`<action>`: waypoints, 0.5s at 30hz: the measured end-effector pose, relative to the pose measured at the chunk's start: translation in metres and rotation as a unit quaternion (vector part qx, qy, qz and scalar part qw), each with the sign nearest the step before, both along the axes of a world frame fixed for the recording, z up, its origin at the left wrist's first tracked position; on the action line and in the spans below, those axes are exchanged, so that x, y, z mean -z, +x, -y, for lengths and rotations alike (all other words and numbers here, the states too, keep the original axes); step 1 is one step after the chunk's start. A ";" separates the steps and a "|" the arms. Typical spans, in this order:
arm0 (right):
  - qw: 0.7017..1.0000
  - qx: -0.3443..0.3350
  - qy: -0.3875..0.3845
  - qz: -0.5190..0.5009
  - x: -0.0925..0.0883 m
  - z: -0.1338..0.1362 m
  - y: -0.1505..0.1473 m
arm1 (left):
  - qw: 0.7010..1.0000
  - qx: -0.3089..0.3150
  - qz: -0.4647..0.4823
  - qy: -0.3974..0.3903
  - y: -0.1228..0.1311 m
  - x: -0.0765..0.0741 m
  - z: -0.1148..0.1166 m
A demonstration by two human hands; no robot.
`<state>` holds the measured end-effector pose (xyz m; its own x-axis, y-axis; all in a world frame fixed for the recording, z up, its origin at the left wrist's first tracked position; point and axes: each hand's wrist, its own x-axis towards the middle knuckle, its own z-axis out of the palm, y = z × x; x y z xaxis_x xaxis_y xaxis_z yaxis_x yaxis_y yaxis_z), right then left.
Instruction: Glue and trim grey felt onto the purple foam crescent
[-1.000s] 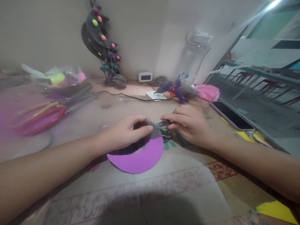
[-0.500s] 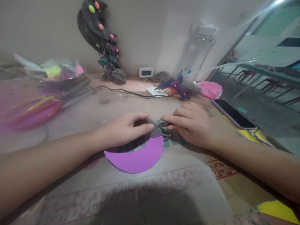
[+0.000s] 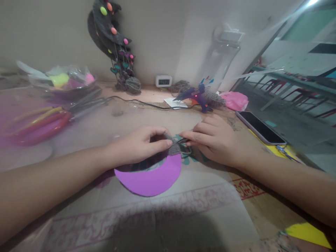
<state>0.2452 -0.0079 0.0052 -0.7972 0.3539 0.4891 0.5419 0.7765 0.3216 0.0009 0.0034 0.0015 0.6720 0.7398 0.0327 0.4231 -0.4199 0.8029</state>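
Observation:
A purple crescent point(image 3: 151, 181) lies flat on the table in front of me, its upper right end wound with grey yarn point(image 3: 174, 150). My left hand point(image 3: 148, 141) pinches this wrapped end between thumb and fingers; part of the crescent is hidden behind it. Between the fingertips of my right hand point(image 3: 210, 139) is a thin, dark pointed tool point(image 3: 181, 141) that looks like tweezers. Its tip meets the yarn beside my left thumb. A loose loop of grey yarn point(image 3: 187, 151) hangs under the right fingers.
Behind my hands stand a glue gun point(image 3: 193, 95) with a black cord, a small clock point(image 3: 163, 81) and yarn balls point(image 3: 133, 85). Red-handled scissors point(image 3: 49, 127) lie left, below a bowl point(image 3: 70, 92). A phone point(image 3: 261, 127) lies right. A decorated dark crescent point(image 3: 101, 31) leans on the wall.
The purple crescent has shifted slightly left and toward me. More of the dark tool shows between the right fingertips and the yarn. Both hands have stayed nearly in place.

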 end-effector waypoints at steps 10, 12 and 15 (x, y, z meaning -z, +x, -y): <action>0.996 -0.014 -0.065 -0.065 0.007 -0.005 0.005 | 0.999 0.005 0.019 -0.035 0.000 0.001 0.000; 0.993 -0.010 -0.083 -0.080 0.008 -0.005 0.005 | 0.999 0.006 0.019 -0.033 0.000 0.002 0.000; 0.993 -0.008 -0.087 -0.077 0.007 -0.005 0.004 | 1.000 0.004 0.007 -0.019 0.000 0.002 0.000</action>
